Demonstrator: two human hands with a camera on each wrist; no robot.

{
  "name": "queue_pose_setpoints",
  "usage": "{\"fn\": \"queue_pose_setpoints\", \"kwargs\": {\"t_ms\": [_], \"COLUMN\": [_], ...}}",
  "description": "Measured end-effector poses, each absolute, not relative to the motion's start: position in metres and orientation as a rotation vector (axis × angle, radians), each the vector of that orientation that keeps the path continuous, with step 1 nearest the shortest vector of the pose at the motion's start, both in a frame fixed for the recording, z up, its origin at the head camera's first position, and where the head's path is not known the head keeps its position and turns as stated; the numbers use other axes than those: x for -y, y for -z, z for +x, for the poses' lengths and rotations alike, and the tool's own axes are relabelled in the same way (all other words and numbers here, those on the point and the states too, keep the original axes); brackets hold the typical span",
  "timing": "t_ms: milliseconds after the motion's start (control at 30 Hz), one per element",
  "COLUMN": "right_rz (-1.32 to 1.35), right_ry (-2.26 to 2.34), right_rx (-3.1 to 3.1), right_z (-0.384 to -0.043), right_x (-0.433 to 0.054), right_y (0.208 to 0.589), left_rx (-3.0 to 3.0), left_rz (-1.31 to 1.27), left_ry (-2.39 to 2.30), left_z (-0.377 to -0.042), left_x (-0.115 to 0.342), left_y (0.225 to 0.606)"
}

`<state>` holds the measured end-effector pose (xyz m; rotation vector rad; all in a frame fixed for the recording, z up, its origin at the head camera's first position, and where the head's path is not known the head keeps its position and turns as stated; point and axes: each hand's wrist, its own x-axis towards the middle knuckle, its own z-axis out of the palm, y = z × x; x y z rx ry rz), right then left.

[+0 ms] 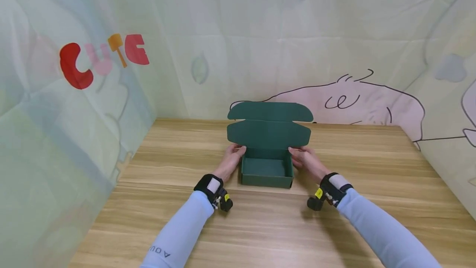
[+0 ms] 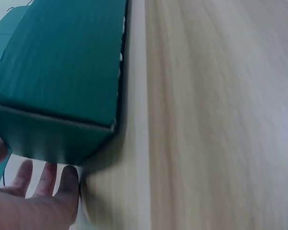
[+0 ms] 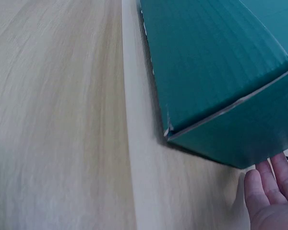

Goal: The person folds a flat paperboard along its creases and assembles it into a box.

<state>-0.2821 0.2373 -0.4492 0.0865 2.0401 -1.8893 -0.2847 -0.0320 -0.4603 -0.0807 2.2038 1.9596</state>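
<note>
A dark green cardboard box [image 1: 266,180] stands on the wooden table, its lid [image 1: 268,132] raised at the back and the inside bare. At the back left corner, my left hand [image 1: 231,162] holds the box with the thumb at the rim and the fingers along the outside. My right hand [image 1: 308,162] grips the opposite back corner in the same way. The left wrist view shows the box's front wall [image 2: 67,57] and left end, with fingertips [image 2: 69,179] beside the lower edge. On the other side, fingers [image 3: 266,187] lie by the right end [image 3: 249,127].
The wooden table [image 1: 178,156] extends around the box on both sides. Behind it hangs a printed cloth [image 1: 208,24] with cartoon drawings, and another cloth panel with coloured letters [image 1: 76,67] is at the left. Each wrist wears a black strap with a small camera [image 1: 225,202].
</note>
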Motion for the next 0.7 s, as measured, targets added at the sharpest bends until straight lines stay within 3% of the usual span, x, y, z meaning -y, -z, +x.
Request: {"fn": "queue_pose_setpoints", "kwargs": {"t_ms": [267, 700], "right_rz": [0.025, -0.179], "right_ry": [1.979, 1.776], "right_rx": [-2.1, -2.8], "right_z": [-0.285, -0.298], "right_x": [-0.257, -0.255], "right_y": [0.432, 0.4], "left_rx": [-2.353, -2.755], "left_rz": [-0.162, 0.103], "left_ry": [-1.983, -1.797], "left_z": [-0.292, -0.31], "left_x": [0.055, 0.06], "left_y": [0.44, 0.4]}}
